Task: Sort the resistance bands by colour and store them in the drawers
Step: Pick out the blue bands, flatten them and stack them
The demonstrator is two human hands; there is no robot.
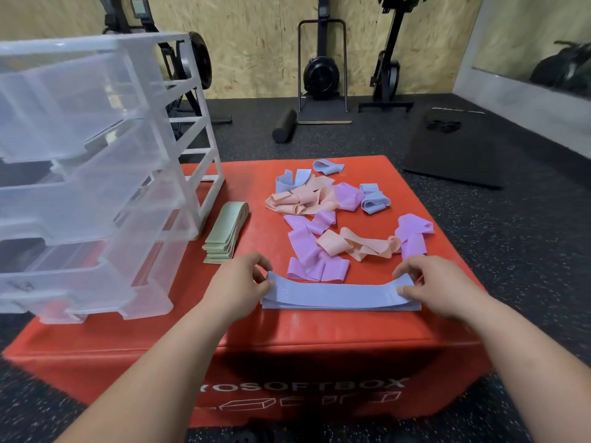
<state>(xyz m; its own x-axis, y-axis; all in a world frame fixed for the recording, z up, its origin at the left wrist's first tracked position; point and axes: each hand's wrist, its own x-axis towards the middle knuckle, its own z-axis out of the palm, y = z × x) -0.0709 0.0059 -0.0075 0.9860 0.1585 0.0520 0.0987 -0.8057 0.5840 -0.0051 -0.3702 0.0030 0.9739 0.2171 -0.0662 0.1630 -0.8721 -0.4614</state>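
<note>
A flat stack of blue bands (339, 297) lies near the front of the red soft box (287, 334). My left hand (238, 278) pinches its left end, and my right hand (425, 279) pinches its right end. A neat stack of green bands (225, 233) lies beside the clear plastic drawer unit (86, 174), whose drawers are pulled out. Behind the blue stack lies a loose heap: purple bands (307, 247), peach bands (361, 246) and several more blue bands (372, 198).
The drawer unit takes up the box's left side. On the dark rubber floor beyond are a black foam roller (284, 125), upright rowing machines (321, 71) against the wooden wall, and a black mat (454, 148) at the right.
</note>
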